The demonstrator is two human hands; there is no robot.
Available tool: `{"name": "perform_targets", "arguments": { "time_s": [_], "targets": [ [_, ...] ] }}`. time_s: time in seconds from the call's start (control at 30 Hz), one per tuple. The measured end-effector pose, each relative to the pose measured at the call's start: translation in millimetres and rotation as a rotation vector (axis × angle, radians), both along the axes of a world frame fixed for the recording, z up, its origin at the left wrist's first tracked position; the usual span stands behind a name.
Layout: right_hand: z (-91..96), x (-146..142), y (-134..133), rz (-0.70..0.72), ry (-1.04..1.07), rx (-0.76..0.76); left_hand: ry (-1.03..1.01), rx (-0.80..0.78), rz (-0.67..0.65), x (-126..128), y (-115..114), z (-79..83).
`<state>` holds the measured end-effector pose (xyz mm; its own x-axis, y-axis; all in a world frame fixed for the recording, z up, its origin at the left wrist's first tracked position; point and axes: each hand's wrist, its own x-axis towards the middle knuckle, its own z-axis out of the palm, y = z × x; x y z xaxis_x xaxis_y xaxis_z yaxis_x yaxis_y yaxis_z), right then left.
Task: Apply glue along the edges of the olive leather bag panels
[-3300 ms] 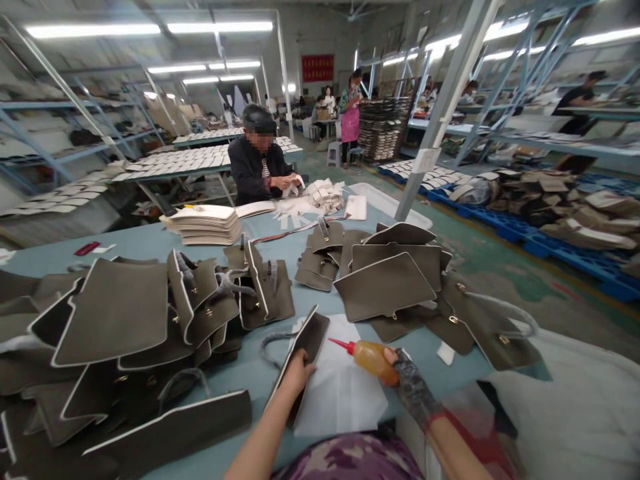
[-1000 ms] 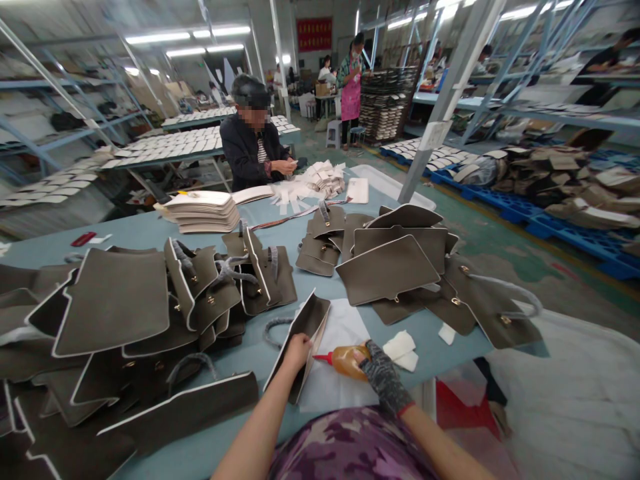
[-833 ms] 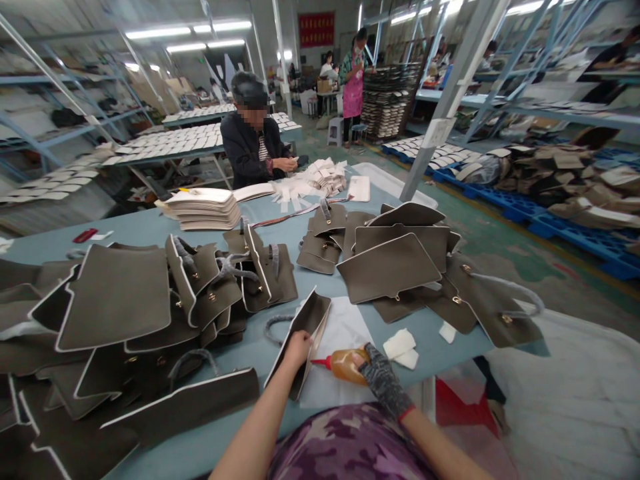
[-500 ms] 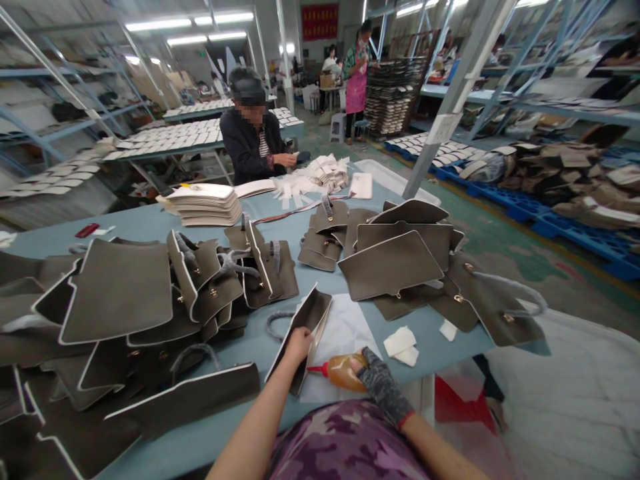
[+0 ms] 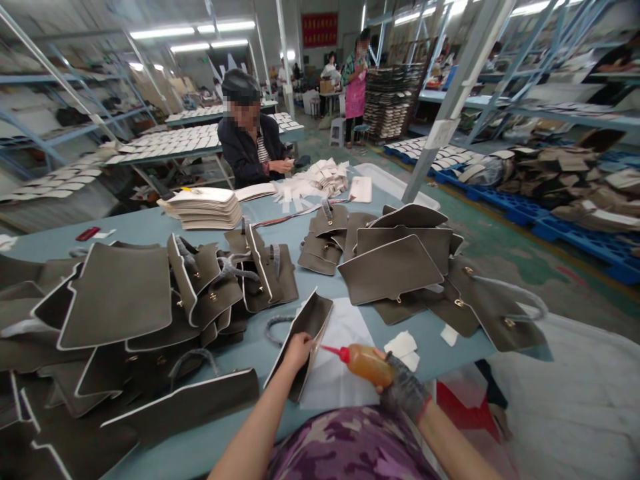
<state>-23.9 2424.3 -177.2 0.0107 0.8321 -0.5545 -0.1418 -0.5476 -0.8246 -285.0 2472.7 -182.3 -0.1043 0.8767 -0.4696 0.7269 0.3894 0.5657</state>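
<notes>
My left hand (image 5: 299, 350) grips a grey-brown bag panel (image 5: 311, 321) with a white edge, holding it tilted up off a white sheet (image 5: 345, 363) on the blue table (image 5: 150, 235). My right hand (image 5: 400, 387), in a dark fingerless glove, is closed round an amber squeeze bottle (image 5: 367, 363) with a red nozzle. The nozzle points left at the panel's lower edge, a short way from it.
Piles of grey bag parts (image 5: 115, 313) lie at my left, and another pile (image 5: 400, 267) to the right. White paper scraps (image 5: 403, 347) lie near the bottle. A stack of white sheets (image 5: 205, 207) stands farther back. A seated person (image 5: 250, 143) works across the table.
The bottle came in with its nozzle close against the panel's edge, then drew back to the right and rose a little. My left hand has kept the panel tilted up.
</notes>
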Motion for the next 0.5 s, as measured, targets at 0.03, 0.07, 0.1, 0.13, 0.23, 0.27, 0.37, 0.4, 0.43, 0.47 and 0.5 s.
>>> {"name": "perform_targets", "arguments": {
  "time_s": [0.03,0.07,0.1,0.13,0.23,0.27,0.37,0.4,0.43,0.47,0.5],
  "targets": [
    [-0.4,4.3,3.3,-0.032,0.208,-0.082,-0.003,0.008,-0.009,0.5,-1.5,0.5],
    [-1.6,7.3,6.8,-0.074,0.409,-0.145,-0.007,0.018,-0.015,1.5,-3.4,0.5],
    [-3.6,8.8,10.2,-0.125,0.567,-0.179,-0.003,0.034,-0.020,3.0,-5.9,0.0],
    [-6.5,8.9,13.4,-0.179,0.669,-0.186,0.019,0.049,-0.029,5.0,-8.7,-1.1],
    [-18.5,3.1,19.4,-0.284,0.799,-0.243,0.214,0.053,-0.124,13.1,-17.1,-5.7],
    [-23.2,0.4,20.0,-0.294,0.807,-0.278,0.313,0.038,-0.188,16.2,-18.8,-6.6],
    [-36.8,-5.6,18.9,-0.292,0.812,-0.329,0.574,-0.010,-0.402,26.4,-16.0,-4.1],
    [-40.8,-6.4,18.0,-0.292,0.822,-0.325,0.633,-0.022,-0.451,30.2,-11.9,-1.4],
    [-44.2,-6.6,17.3,-0.297,0.839,-0.318,0.676,-0.041,-0.480,34.1,-6.3,1.9],
    [-46.8,-6.5,16.6,-0.306,0.858,-0.311,0.697,-0.067,-0.494,38.2,0.6,5.5],
    [-48.6,-6.1,16.1,-0.313,0.874,-0.306,0.701,-0.100,-0.500,42.5,8.4,9.2]
  ]
}}
